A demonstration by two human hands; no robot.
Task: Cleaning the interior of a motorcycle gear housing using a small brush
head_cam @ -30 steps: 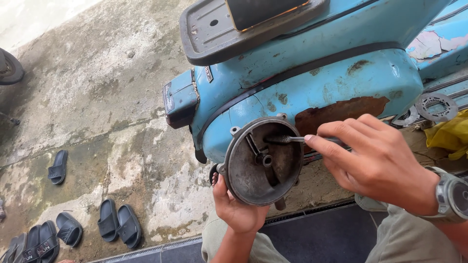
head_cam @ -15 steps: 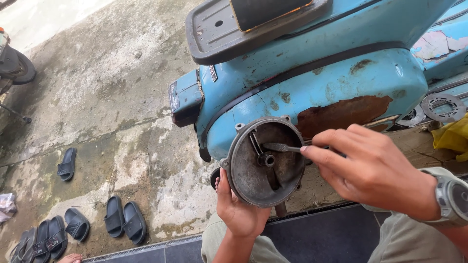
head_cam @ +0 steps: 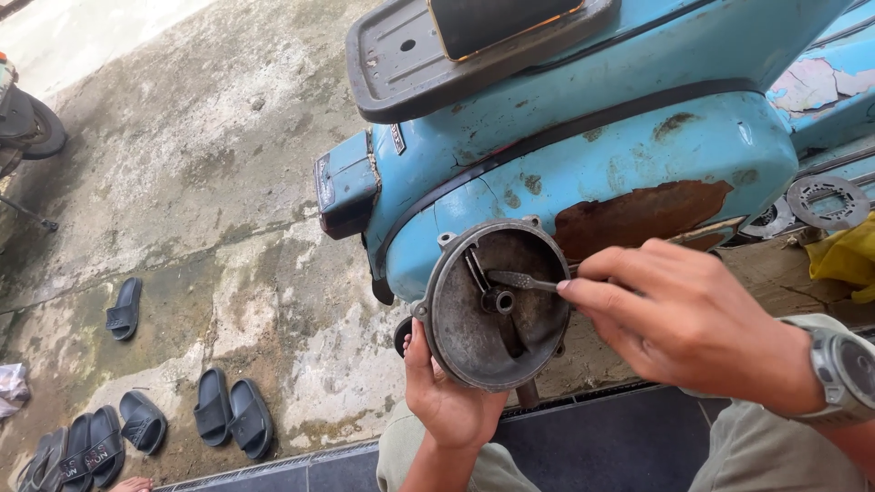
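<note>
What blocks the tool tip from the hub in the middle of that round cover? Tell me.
Nothing visible does. The right hand holds a thin metal tool whose tip lies just above the small hub inside the round cover, with only open space between them. The left hand grips the cover's lower rim from beneath, clear of the hub.

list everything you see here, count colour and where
round metal cover: 1, grey, grimy, centre, held up from below
small tool: 1, dark metal, tip inside the cover
scooter: 1, light blue with rust patch, top right
slippers: several, black, on concrete floor, lower left
round metal plate: 1, grey, far right
yellow cloth: 1, right edge
wheel: 1, black, left edge
wristwatch: 1, grey, right wrist
left hand: under the cover, gripping it
right hand: holding the tool
</note>
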